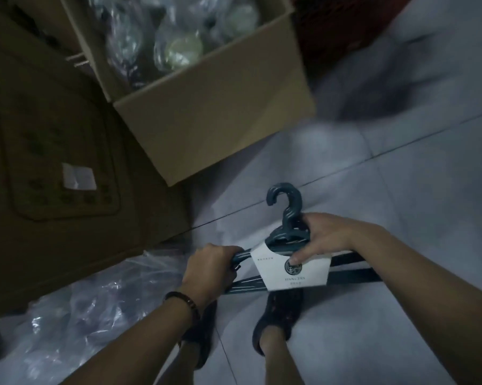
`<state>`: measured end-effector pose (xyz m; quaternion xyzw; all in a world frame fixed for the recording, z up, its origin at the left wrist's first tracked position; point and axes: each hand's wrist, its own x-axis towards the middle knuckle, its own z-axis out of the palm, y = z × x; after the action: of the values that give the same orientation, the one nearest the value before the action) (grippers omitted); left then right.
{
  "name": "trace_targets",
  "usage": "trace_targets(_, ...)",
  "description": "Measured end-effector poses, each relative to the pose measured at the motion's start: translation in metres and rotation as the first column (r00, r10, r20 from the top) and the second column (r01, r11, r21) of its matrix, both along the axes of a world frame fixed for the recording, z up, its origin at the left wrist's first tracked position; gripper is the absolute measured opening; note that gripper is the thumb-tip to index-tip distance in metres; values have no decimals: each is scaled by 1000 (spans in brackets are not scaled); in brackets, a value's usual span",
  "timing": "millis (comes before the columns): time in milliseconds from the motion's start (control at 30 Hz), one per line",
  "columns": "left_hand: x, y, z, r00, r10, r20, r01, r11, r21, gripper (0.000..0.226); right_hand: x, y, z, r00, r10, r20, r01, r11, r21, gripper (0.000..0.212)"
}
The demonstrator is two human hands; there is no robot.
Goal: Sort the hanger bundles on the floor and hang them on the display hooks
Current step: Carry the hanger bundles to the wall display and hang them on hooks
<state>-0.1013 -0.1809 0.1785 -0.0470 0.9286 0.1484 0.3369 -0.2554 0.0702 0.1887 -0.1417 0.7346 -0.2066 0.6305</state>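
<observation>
Hanger bundle, dark teal, is held above the tiled floor, banded by a white paper sleeve with a round dark emblem and print too blurred to read. The left hand grips its left arm; the right hand pinches neck and sleeve. An open cardboard box stands beyond.

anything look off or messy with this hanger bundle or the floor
The hanger bundle looks intact, with its white label wrapped round it. The one untidy thing is crumpled clear plastic sprawled on the floor by the left foot, possibly a slip risk.
</observation>
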Motion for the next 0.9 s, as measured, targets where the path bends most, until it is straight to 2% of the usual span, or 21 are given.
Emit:
trace_targets(100,-15,20,88,994,-90,-59,91,996,3,31,4,32,86,988,-146,47,144,989,37,92)
trace_targets(200,-37,34,179,976,-171,-133,169,985,-25,33,21,59,184,939,-345,10,345,939,13,77)
trace_targets(267,-56,40,237,956,-228,-183,233,972,7,34,42,76,254,867,-496,-41,497,868,7,67)
trace_targets(367,-87,53,330,927,-287,-243,330,930,161,46,84,97,351,701,-701,-128,703,710,-37,64)
trace_targets(433,-97,60,396,865,-209,-456,363,888,281,58,121,106,410,550,-815,-182,815,572,-99,63)
trace_targets(467,-97,64,426,792,-124,-598,398,847,352,60,141,109,439,453,-868,-203,862,485,-148,62)
trace_targets(500,-90,70,459,716,-2,-698,437,781,446,58,164,109,468,335,-916,-220,901,379,-209,57)
trace_targets(533,-80,76,480,669,128,-733,453,711,538,58,188,108,494,203,-953,-224,924,262,-279,50)
trace_targets(567,-66,85,501,646,228,-729,446,662,603,62,211,105,519,60,-974,-219,926,136,-352,43)
trace_targets(600,-51,96,518,664,289,-689,425,613,666,70,235,101,541,-85,-978,-191,904,5,-427,38)
trace_targets(667,-19,121,552,824,315,-470,286,486,826,93,281,92,575,-351,-931,-101,803,-244,-543,33)
trace_targets(733,9,152,591,971,172,-167,108,307,945,105,320,86,602,-565,-825,-7,666,-451,-594,42)
trace_targets(767,22,167,608,996,48,-80,66,246,967,111,338,83,615,-640,-768,41,602,-533,-595,48)
trace_targets(833,48,199,641,980,-196,-36,78,210,975,120,372,80,641,-742,-662,110,468,-628,-622,56)
trace_targets(900,76,230,674,938,-344,-40,95,146,985,114,407,78,668,-818,-557,139,343,-668,-661,56)
